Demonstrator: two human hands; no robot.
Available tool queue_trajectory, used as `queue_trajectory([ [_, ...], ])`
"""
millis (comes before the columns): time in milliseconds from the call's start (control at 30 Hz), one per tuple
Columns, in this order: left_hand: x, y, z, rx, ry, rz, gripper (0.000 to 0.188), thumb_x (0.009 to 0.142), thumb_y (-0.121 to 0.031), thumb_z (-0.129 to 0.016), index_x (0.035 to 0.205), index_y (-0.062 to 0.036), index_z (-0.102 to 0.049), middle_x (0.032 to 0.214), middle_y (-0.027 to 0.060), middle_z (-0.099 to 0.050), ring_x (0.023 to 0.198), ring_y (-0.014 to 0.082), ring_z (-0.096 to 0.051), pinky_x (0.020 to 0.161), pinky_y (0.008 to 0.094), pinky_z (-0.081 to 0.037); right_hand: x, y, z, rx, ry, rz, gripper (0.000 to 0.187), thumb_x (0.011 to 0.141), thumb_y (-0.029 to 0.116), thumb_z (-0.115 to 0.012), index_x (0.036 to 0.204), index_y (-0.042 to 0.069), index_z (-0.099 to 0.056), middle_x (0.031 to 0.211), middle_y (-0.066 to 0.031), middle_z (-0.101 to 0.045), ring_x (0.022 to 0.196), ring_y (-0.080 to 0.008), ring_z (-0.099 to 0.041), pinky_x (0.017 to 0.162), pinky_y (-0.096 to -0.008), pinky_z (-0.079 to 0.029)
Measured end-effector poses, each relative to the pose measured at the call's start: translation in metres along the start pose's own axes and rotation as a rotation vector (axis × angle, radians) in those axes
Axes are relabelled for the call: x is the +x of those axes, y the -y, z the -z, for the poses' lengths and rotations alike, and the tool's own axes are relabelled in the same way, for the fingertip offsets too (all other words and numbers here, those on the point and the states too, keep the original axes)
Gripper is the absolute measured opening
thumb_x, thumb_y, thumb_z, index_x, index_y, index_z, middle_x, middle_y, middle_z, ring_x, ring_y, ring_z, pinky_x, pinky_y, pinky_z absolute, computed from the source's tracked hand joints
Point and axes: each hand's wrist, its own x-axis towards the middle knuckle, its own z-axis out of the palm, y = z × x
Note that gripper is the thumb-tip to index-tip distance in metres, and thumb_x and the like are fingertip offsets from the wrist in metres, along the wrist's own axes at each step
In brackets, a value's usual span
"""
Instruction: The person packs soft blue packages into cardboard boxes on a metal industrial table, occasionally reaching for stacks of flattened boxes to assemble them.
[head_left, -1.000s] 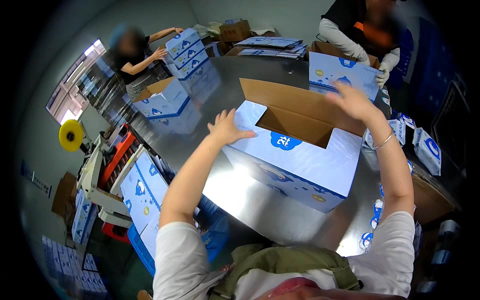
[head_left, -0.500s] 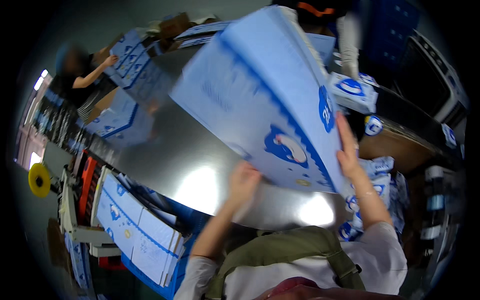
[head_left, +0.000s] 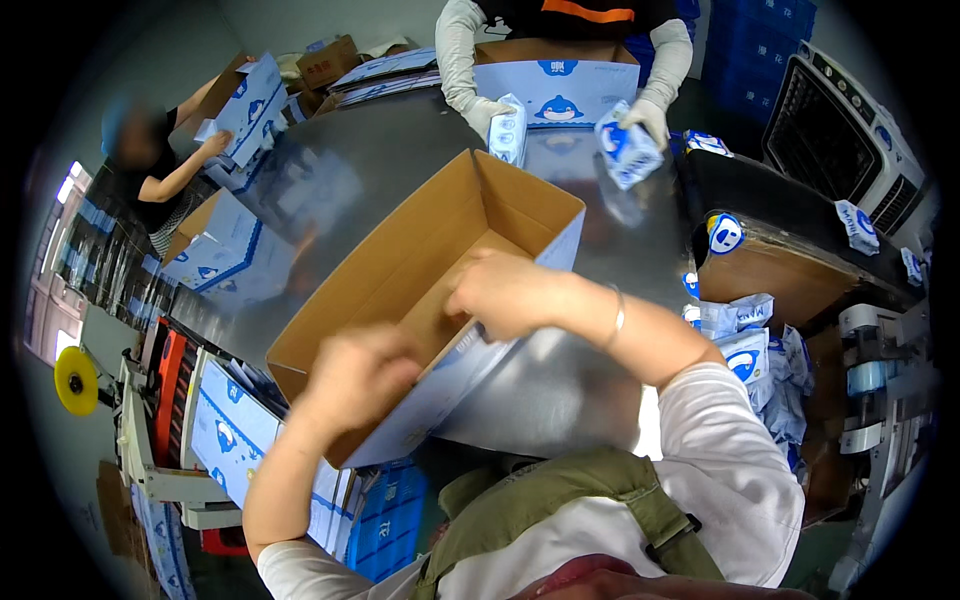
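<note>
An opened cardboard box (head_left: 395,265), brown inside and pale blue outside, stands slantwise on the metal table before me. Its top is open, and its floor is partly hidden by my hands. Over the near wall, my right hand (head_left: 505,293) has its fingers bent down and closed on the rim. Farther left along that wall is my left hand (head_left: 365,372), slightly blurred, its fingers curled at the rim. Across the table a co-worker in white sleeves holds a blue-and-white packet (head_left: 508,130) in one gloved hand and another packet (head_left: 627,145) in the other.
A printed box (head_left: 557,95) stands before that co-worker. At far left another person handles a box (head_left: 245,110), with an open box (head_left: 215,245) nearby. Flat cartons (head_left: 235,430) lean at my left. Packets (head_left: 750,350) are heaped at right beside a dark conveyor (head_left: 770,200).
The folded carton I held up is now an open box standing on the table. Both hands have moved to its near wall. The co-worker opposite is now in fuller view with packets.
</note>
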Motion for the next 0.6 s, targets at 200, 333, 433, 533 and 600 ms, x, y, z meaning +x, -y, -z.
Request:
queue_trajectory([
  [200, -0.035, 0.211, 0.016, 0.225, -0.166, 0.762, 0.051, 0.078, -0.044, -0.069, 0.082, 0.0069, -0.069, 0.080, 0.0269, -0.065, 0.081, 0.0381, -0.065, 0.076, 0.0420, -0.049, 0.003, -0.004, -0.066, -0.012, -0.180, 0.028, 0.029, 0.076, 0.010, -0.056, 0.103, 0.011, -0.065, 0.096, -0.0059, -0.065, 0.093, -0.0255, -0.060, 0.074, -0.0377, -0.050],
  [333, -0.013, 0.207, 0.014, 0.015, -0.268, 0.774, 0.041, 0.079, -0.035, -0.069, 0.084, 0.0059, -0.069, 0.075, 0.0256, -0.065, 0.075, 0.0349, -0.066, 0.072, 0.0399, -0.050, -0.026, -0.011, -0.156, 0.083, -0.550, -0.023, 0.047, 0.073, 0.014, -0.067, 0.119, 0.008, -0.059, 0.123, -0.0144, -0.057, 0.118, -0.0312, -0.052, 0.099, -0.0453, -0.041],
  [433, -0.008, 0.195, 0.019, -0.003, -0.259, 0.782, 0.041, 0.077, -0.032, -0.072, 0.083, 0.0085, -0.067, 0.070, 0.0202, -0.065, 0.067, 0.0290, -0.065, 0.067, 0.0384, -0.049, -0.023, 0.001, -0.123, 0.470, -0.386, -0.174, 0.065, 0.064, 0.020, -0.079, 0.124, 0.008, -0.056, 0.132, -0.0147, -0.050, 0.127, -0.0338, -0.043, 0.107, -0.0536, -0.031],
  [533, -0.018, 0.203, 0.020, 0.004, -0.222, 0.834, 0.041, 0.077, -0.035, -0.071, 0.085, 0.0054, -0.069, 0.074, 0.0207, -0.066, 0.070, 0.0300, -0.066, 0.069, 0.0381, -0.050, 0.004, -0.029, -0.104, 0.476, -0.190, -0.230, 0.076, 0.055, 0.023, -0.086, 0.122, 0.008, -0.056, 0.131, -0.0141, -0.049, 0.128, -0.0349, -0.039, 0.109, -0.0577, -0.023],
  [600, -0.026, 0.208, 0.016, -0.033, -0.278, 0.841, 0.041, 0.078, -0.038, -0.070, 0.087, 0.0020, -0.071, 0.077, 0.0209, -0.067, 0.074, 0.0306, -0.067, 0.073, 0.0384, -0.051, 0.029, -0.034, -0.105, 0.130, -0.179, -0.224, 0.075, 0.050, 0.025, -0.087, 0.117, 0.009, -0.058, 0.126, -0.0140, -0.050, 0.126, -0.0348, -0.040, 0.110, -0.0573, -0.021],
])
